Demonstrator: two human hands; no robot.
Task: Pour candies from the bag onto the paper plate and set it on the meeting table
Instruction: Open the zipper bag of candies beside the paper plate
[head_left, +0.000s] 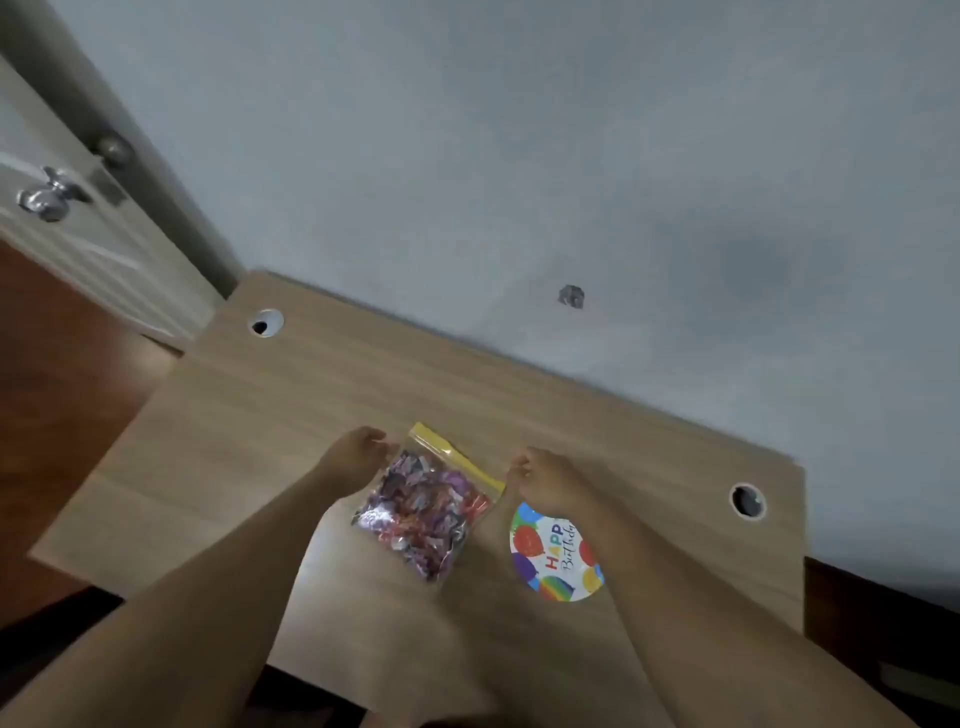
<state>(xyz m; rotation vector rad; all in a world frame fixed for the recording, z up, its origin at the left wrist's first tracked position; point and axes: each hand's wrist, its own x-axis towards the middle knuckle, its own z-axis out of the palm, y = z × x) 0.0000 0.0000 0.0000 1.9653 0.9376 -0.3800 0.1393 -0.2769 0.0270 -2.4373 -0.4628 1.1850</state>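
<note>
Hands, left (358, 452) and right (545, 475), pinching candy bag (423, 512) beside plate (553, 553) on wooden desk (311, 395) against grey wall (519, 156).

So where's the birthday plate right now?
In the head view, the birthday plate lies flat on the wooden table, right of the candy bag, partly under the right hand.
</note>
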